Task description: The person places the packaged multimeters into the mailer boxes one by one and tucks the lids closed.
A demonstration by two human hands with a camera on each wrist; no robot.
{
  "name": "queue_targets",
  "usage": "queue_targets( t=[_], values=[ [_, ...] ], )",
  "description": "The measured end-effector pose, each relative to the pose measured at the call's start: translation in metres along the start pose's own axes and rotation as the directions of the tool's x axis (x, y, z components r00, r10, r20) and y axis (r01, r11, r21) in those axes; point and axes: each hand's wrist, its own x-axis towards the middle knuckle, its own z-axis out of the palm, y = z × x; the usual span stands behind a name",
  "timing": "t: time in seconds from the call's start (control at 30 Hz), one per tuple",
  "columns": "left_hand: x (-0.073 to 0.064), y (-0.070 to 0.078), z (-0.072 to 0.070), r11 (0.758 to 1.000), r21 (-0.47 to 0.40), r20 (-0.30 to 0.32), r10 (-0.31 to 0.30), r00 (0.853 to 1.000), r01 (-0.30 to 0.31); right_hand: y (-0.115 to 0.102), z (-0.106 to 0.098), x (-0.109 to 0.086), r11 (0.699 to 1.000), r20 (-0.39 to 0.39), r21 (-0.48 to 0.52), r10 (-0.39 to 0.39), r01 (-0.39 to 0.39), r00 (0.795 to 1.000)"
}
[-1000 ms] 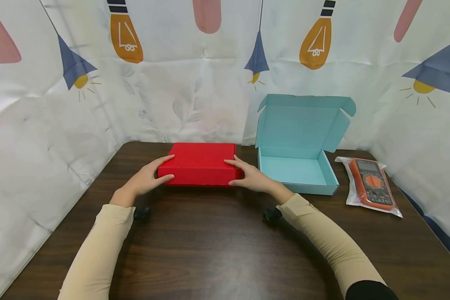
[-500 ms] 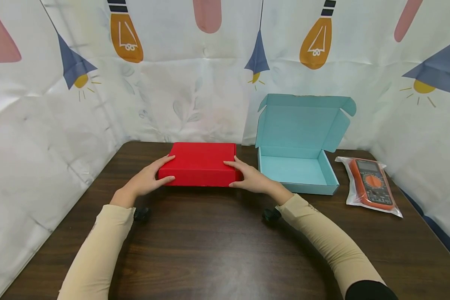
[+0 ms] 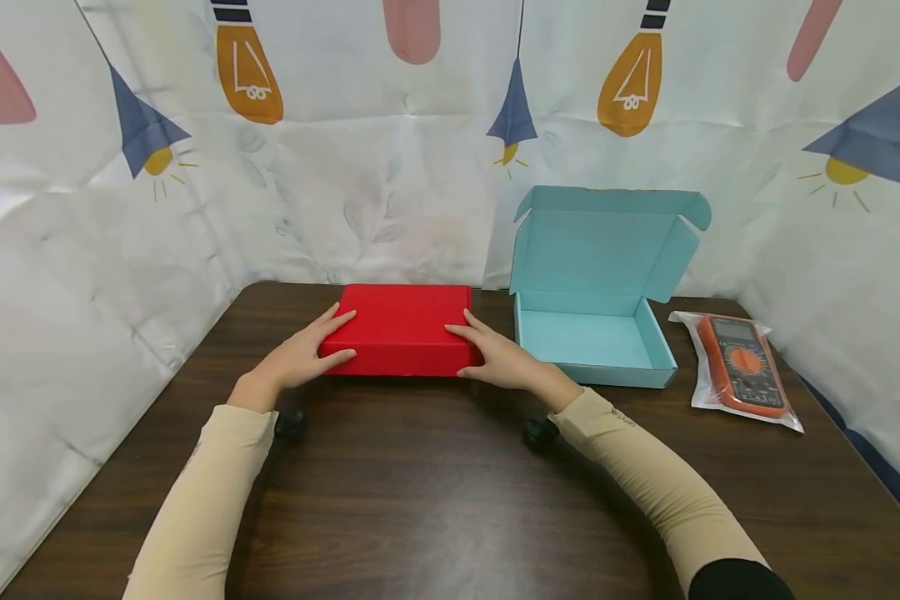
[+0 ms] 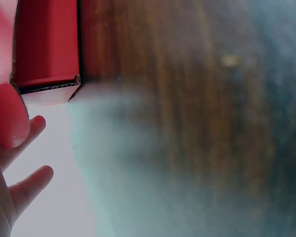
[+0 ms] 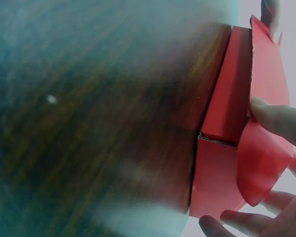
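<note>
A red cardboard box (image 3: 407, 307) sits at the back middle of the dark table, its lid down. My left hand (image 3: 297, 357) grips its left end, thumb at the front and fingers over the top edge. At the other end, my right hand (image 3: 504, 360) holds the front right corner. The right wrist view shows the thumb on the lid's front flap (image 5: 270, 74), which stands a little away from the box wall (image 5: 226, 98). A side tab (image 5: 261, 160) juts out under that thumb. Two left fingertips show beside the box in the left wrist view.
An open light blue box (image 3: 600, 337), lid up, stands just right of the red one. Farther right lies an orange multimeter (image 3: 744, 367) in a clear plastic bag. A white printed curtain (image 3: 307, 208) surrounds the table (image 3: 420, 492) at the back and sides.
The red box has shifted slightly toward me, and its left end a little to the right. My left hand has moved right with it, its fingers reaching farther over the top. The other things stay put.
</note>
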Motion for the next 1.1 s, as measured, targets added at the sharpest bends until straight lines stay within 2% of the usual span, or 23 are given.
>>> queue_targets(
  t=[0.2, 0.37, 0.47, 0.6, 0.87, 1.1],
  values=[
    [-0.001, 0.001, 0.000, 1.000, 0.028, 0.017, -0.006, 1.000, 0.005, -0.002, 0.001, -0.002, 1.000, -0.004, -0.028, -0.003, 0.003, 1.000],
    [-0.001, 0.002, 0.000, 0.996, 0.091, 0.001, 0.012, 1.000, -0.012, -0.002, 0.003, 0.002, 0.998, -0.005, -0.061, 0.012, -0.012, 1.000],
    [0.000, 0.004, 0.001, 0.988, 0.149, -0.028, 0.036, 0.999, -0.032, -0.003, 0.005, 0.005, 0.992, -0.008, -0.126, 0.001, -0.002, 1.000],
    [0.003, 0.010, 0.005, 0.974, 0.219, -0.044, 0.063, 0.997, -0.052, -0.005, 0.007, 0.008, 0.972, -0.005, -0.228, -0.053, 0.050, 0.999],
    [0.011, 0.024, 0.006, 0.958, 0.273, -0.004, 0.093, 0.996, -0.088, -0.007, 0.008, 0.010, 0.954, 0.033, -0.292, -0.058, 0.065, 0.998],
    [0.016, 0.031, 0.010, 0.954, 0.284, 0.023, 0.094, 0.995, -0.097, -0.013, 0.010, 0.017, 0.934, 0.076, -0.353, -0.039, 0.063, 0.996]
  ],
)
